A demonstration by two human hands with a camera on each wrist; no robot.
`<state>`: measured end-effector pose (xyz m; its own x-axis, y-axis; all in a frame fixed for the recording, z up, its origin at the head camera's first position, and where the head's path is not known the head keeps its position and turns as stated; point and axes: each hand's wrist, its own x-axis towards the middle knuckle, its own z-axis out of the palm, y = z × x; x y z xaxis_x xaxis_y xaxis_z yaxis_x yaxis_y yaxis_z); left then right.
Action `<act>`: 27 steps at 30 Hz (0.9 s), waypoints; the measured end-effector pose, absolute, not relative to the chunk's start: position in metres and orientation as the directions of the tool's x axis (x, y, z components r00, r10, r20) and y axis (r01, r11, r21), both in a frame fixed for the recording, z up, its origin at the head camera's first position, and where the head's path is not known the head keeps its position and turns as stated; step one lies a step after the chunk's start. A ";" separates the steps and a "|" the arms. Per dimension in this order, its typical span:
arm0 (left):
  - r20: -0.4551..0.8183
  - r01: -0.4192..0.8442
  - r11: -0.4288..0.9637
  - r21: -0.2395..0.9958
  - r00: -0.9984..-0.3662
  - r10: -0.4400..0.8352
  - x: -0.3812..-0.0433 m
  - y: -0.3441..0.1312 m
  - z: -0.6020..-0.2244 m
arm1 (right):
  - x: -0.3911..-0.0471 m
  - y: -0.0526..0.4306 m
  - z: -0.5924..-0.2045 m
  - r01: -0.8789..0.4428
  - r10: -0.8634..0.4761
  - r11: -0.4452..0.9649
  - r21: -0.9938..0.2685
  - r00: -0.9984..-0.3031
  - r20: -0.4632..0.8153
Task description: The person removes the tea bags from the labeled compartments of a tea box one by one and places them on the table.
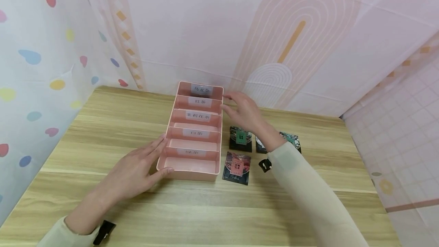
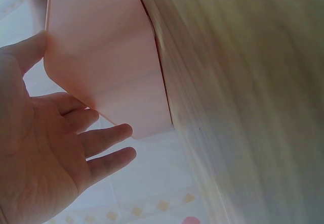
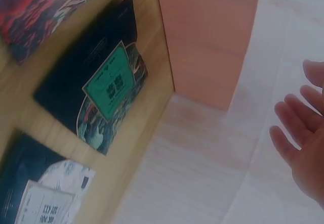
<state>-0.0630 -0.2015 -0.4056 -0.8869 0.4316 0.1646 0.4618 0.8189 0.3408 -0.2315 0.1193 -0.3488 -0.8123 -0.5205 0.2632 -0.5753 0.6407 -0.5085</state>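
A pink box (image 1: 188,175) stands lengthwise on the table, split by dividers into several compartments with white labels. My left hand (image 1: 137,167) rests at its near left corner, fingers along the left wall and thumb on the front rim. The left wrist view shows those fingers (image 2: 106,140) spread loosely against the box. At the far right side of the box is my right hand (image 1: 245,111), its fingertips close to the rim and nothing in its grasp. In the right wrist view its fingers (image 3: 296,118) are relaxed. The compartments hold nothing visible, though the farthest floors are hidden.
Right of the box lie dark tea sachets: one with a green label (image 1: 241,139), one with a red label (image 1: 236,167). A white-patterned sachet (image 1: 260,146) and a teal-patterned sachet (image 1: 292,140) are partly covered by my right arm. Patterned cloth (image 1: 192,29) hangs behind the wooden table (image 1: 205,212).
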 end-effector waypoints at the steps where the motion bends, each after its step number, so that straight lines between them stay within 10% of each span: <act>1: 0.163 0.461 0.820 0.340 -0.888 0.431 -0.063 -0.201 -0.406 | -0.233 0.118 -0.350 -0.564 -0.515 0.644 -0.517 -0.819 0.252; 27: 0.161 0.457 0.820 0.344 -0.889 0.429 -0.061 -0.203 -0.406 | -0.266 0.068 -0.373 -0.451 -0.522 0.614 -0.647 -0.848 0.096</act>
<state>-0.0613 -0.2026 -0.4062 -0.8891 0.4286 0.1605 0.4574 0.8200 0.3441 -0.2664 0.0685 -0.3733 -0.8478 -0.5217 0.0958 -0.4512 0.6144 -0.6473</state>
